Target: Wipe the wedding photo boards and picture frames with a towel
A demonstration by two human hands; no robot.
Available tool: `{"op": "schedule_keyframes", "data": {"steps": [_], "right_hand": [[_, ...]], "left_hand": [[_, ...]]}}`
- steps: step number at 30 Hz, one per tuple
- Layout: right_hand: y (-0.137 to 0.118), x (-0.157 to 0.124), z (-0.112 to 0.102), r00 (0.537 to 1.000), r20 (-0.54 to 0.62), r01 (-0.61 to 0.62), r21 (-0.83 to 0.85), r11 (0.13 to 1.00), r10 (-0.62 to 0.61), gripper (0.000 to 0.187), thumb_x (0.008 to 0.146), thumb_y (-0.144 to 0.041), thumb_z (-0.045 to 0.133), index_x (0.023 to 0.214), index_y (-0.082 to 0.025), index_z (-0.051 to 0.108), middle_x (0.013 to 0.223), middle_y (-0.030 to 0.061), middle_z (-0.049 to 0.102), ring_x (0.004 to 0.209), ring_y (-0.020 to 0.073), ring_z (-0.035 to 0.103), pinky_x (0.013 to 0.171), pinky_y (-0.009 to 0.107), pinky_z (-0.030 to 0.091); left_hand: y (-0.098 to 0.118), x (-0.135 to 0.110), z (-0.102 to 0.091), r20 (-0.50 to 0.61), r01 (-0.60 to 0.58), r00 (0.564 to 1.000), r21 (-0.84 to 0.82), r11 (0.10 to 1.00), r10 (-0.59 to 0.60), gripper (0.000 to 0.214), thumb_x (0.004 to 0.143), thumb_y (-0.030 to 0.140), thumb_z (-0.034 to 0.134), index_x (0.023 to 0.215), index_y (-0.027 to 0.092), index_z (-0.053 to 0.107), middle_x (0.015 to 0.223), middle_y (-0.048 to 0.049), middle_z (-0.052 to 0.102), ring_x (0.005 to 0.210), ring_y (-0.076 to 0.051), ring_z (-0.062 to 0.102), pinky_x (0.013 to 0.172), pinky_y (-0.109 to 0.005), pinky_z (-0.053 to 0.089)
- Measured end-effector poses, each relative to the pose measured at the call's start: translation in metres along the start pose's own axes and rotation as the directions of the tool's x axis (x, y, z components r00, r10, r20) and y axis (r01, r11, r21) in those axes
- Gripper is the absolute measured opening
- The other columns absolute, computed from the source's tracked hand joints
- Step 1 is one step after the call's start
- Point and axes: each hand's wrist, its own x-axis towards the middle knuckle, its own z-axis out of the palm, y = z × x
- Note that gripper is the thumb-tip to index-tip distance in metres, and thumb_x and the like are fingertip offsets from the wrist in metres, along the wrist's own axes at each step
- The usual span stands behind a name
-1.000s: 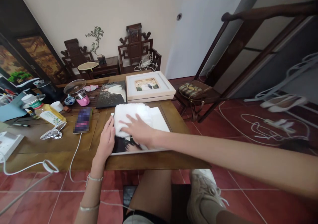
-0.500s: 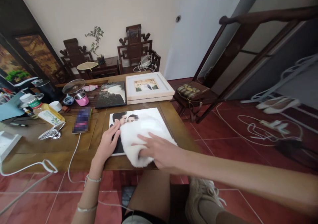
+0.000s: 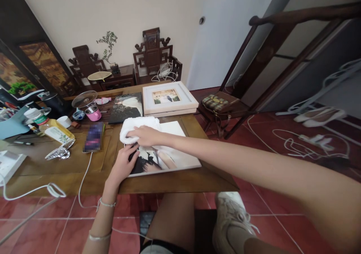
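A white-bordered photo panel (image 3: 180, 152) lies flat on the wooden table near its front edge. My right hand (image 3: 148, 135) grips a fluffy white cloth (image 3: 141, 122) and presses it on the panel's far left part, covering the upper picture. The printed lower part, with dark and pale shapes, shows below my right arm. My left hand (image 3: 125, 162) rests along the panel's left edge, fingers stretched out over it and holding nothing. Behind the cloth lies a dark photo panel (image 3: 124, 109), and beside that a white framed picture (image 3: 169, 96) sits on a pale box-like stack.
To the left lie a phone (image 3: 94, 136) with a white cable, a clear hair clip (image 3: 60, 150), a bottle of yellow liquid (image 3: 53, 126) and a pink cup (image 3: 93, 114). A chair (image 3: 237, 100) bearing a checked bag (image 3: 214, 103) stands to the right.
My right hand has moved the cloth from the panel's middle and near part to its far left corner. The lower picture has come into view. My left hand has stayed at the left edge.
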Motion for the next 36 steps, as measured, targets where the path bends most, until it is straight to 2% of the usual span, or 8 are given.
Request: {"op": "schedule_keyframes", "data": {"steps": [4,9,15,18,21,28,32,36], "right_hand": [[0.005,-0.001,-0.004,1.0,0.014,0.011,-0.032,0.999,-0.01,0.056,0.078,-0.003,0.045,0.131,-0.021,0.057,0.12,0.012,0.065,0.105,0.0277,0.061,0.081,0.032,0.045],[0.041,-0.04,-0.011,0.998,0.013,-0.065,0.002,0.998,0.065,0.051,0.076,-0.001,0.047,0.123,-0.016,0.061,0.108,0.011,0.07,0.1,0.027,0.064,0.083,0.032,0.046],[0.087,-0.101,-0.008,0.99,-0.056,-0.134,-0.101,0.986,0.129,0.067,0.066,0.008,0.037,0.124,-0.018,0.06,0.12,0.0101,0.066,0.129,0.0272,0.048,0.097,0.039,0.044],[0.075,-0.126,-0.003,0.985,-0.015,-0.169,-0.161,0.972,0.169,0.067,0.064,0.008,0.039,0.123,-0.016,0.06,0.133,0.0153,0.057,0.139,0.0307,0.034,0.105,0.05,0.038],[0.042,-0.149,0.01,0.99,0.027,-0.133,-0.162,0.978,0.139,0.066,0.062,0.009,0.041,0.12,-0.014,0.062,0.141,0.0185,0.05,0.142,0.0342,0.024,0.109,0.057,0.03],[-0.03,-0.184,0.043,0.997,0.069,0.021,-0.077,0.997,-0.016,0.065,0.058,0.006,0.046,0.115,-0.019,0.065,0.153,0.0095,0.036,0.144,0.0399,0.012,0.106,0.072,0.02],[-0.023,-0.173,0.029,0.997,0.071,-0.001,-0.056,0.998,0.005,0.064,0.061,0.007,0.045,0.114,-0.022,0.066,0.149,0.0099,0.042,0.143,0.0351,0.022,0.109,0.065,0.026],[0.023,-0.15,0.007,0.991,0.037,-0.126,-0.116,0.985,0.131,0.064,0.063,0.009,0.042,0.116,-0.018,0.065,0.138,0.0163,0.053,0.14,0.0319,0.031,0.109,0.056,0.032]], "left_hand": [[-0.001,0.0,0.0,0.005,0.01,1.0,-0.007,1.0,-0.01,0.035,0.094,0.03,0.05,0.122,0.016,0.065,0.129,-0.0122,0.063,0.121,-0.027,0.058,0.105,-0.042,0.043],[-0.002,-0.001,-0.001,0.026,0.026,0.999,-0.048,0.999,-0.025,0.039,0.095,0.032,0.047,0.127,0.017,0.061,0.143,-0.0099,0.051,0.137,-0.024,0.041,0.115,-0.043,0.032],[-0.002,-0.001,-0.001,0.048,0.07,0.997,-0.052,0.996,-0.067,0.047,0.096,0.033,0.044,0.14,0.017,0.048,0.151,-0.0086,0.04,0.141,-0.02,0.034,0.117,-0.041,0.026],[-0.005,-0.002,0.001,0.037,0.109,0.993,-0.041,0.993,-0.108,0.05,0.097,0.035,0.04,0.142,0.014,0.044,0.153,-0.01,0.036,0.143,-0.02,0.031,0.118,-0.04,0.024],[-0.006,-0.002,0.002,0.038,0.129,0.991,-0.03,0.991,-0.127,0.05,0.098,0.035,0.038,0.142,0.014,0.044,0.152,-0.0104,0.037,0.143,-0.02,0.031,0.118,-0.041,0.023],[-0.004,-0.002,-0.001,0.065,0.116,0.991,-0.025,0.993,-0.114,0.05,0.096,0.037,0.043,0.143,0.019,0.044,0.153,-0.0094,0.036,0.143,-0.021,0.03,0.118,-0.042,0.023],[-0.004,-0.001,-0.003,0.096,0.112,0.989,-0.033,0.993,-0.109,0.051,0.096,0.038,0.043,0.144,0.019,0.042,0.154,-0.0099,0.034,0.143,-0.023,0.029,0.118,-0.044,0.022],[-0.005,-0.002,-0.004,0.101,0.113,0.989,-0.042,0.993,-0.108,0.051,0.096,0.039,0.044,0.144,0.021,0.042,0.154,-0.0096,0.034,0.143,-0.023,0.029,0.118,-0.044,0.023]]}}
